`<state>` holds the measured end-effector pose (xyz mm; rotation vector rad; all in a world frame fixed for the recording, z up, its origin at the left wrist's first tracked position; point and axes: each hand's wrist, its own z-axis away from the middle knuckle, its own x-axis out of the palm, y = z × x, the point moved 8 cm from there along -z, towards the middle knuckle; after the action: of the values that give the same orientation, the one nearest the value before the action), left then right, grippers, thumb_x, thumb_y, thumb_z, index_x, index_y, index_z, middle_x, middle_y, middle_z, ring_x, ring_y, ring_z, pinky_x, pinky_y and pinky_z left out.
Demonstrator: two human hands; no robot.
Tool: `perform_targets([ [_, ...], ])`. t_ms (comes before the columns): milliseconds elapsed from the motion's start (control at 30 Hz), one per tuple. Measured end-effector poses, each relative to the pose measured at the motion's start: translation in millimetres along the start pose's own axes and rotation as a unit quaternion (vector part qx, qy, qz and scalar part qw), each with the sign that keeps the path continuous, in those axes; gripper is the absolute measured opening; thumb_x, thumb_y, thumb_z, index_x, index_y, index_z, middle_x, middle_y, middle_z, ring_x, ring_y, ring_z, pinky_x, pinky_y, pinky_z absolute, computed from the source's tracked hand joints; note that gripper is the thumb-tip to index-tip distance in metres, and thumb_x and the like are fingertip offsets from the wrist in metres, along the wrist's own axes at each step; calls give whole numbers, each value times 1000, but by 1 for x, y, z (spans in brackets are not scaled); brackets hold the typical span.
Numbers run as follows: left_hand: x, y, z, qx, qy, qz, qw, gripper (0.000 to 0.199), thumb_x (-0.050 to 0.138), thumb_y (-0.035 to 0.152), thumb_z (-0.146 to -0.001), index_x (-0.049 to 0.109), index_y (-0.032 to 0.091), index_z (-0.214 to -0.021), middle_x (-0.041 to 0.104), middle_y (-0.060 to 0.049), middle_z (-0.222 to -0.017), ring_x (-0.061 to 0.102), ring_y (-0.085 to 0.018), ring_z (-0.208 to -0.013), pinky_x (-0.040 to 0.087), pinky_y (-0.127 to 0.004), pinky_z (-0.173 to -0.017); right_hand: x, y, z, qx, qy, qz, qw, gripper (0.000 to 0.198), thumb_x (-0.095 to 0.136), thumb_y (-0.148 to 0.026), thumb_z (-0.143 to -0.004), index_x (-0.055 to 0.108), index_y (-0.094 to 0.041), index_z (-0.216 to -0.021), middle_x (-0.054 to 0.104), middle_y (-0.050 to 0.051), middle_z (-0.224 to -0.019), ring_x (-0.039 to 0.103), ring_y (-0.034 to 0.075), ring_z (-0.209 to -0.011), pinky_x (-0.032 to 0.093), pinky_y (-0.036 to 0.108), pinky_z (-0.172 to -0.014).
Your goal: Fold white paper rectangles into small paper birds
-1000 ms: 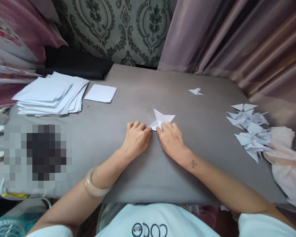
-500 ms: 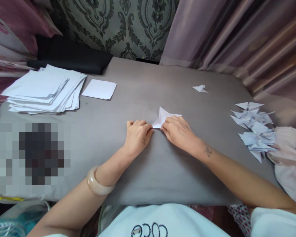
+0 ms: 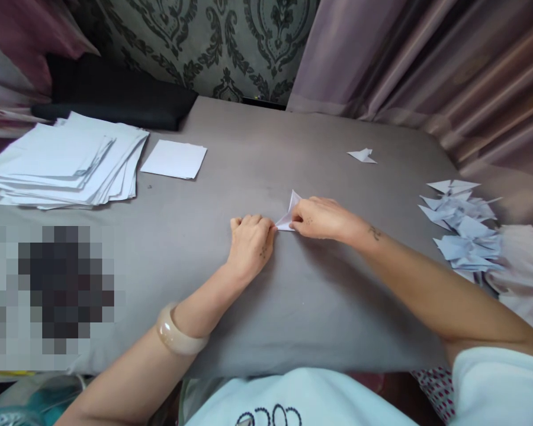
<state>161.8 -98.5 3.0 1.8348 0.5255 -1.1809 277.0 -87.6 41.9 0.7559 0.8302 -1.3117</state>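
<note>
Between my two hands, at the middle of the grey-covered table, is a small folded white paper [image 3: 286, 225] with one pointed flap standing up. My left hand [image 3: 251, 239] is closed, its fingertips pinching the paper's left corner. My right hand [image 3: 317, 217] is closed over the paper's right part, fingers curled on it. That hand hides much of the folded shape. Farther back to the right lies a small folded paper piece [image 3: 362, 155], apart from both hands.
A thick stack of white paper [image 3: 66, 157] lies at the left, beside a smaller pile of square sheets [image 3: 175, 158]. Several folded paper shapes [image 3: 468, 236] are heaped at the right edge by a pale cloth [image 3: 522, 245]. Black folded fabric [image 3: 115, 97] rests at the back left.
My right hand has turned and shifted slightly, now covering the paper's right point. My left hand keeps its pinch on the left corner. The whole view has moved a little.
</note>
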Motion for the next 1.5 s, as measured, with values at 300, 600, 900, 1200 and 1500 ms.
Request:
perform_targets([
  [300,2,2,-2,-1,-6,-25,1000,27,38,27,-98,60,17,-87,67,-8,-85,58,-23,-81,27,-38,-74,1,3,-10,-13,-36,-12,999,23,51,-22,-82,74,-19,-87,70,7,-79,61,18,-69,34,28,-59],
  [600,2,-1,-6,-31,-15,0,999,22,47,26,-94,64,18,-83,68,-6,-81,60,-23,-81,27,-38,-74,3,2,-20,-8,-54,-1,999,21,55,-24,-81,73,-17,-89,72,8,-78,64,19,-70,36,28,-59],
  [900,0,-2,-5,-39,-1,22,999,19,49,27,-93,62,18,-81,68,-6,-78,60,-22,-79,29,-37,-73,1,0,-17,8,-71,7,997,25,56,-25,-84,73,-16,-99,73,12,-92,67,22,-85,43,29,-70],
  [1200,2,-22,-7,-128,0,126,984,5,54,16,-81,56,19,-83,62,-1,-77,58,-19,-75,37,-37,-76,0,-6,-18,23,-56,24,998,26,57,-18,-80,73,-16,-101,73,13,-97,68,24,-90,45,30,-71],
  [1500,-17,3,-1,32,65,217,974,26,43,6,-80,64,19,-88,66,-6,-98,62,-16,-86,51,-28,-75,-1,-7,-20,24,-34,10,999,32,61,-17,-77,71,-13,-107,72,17,-102,68,26,-97,50,34,-78],
])
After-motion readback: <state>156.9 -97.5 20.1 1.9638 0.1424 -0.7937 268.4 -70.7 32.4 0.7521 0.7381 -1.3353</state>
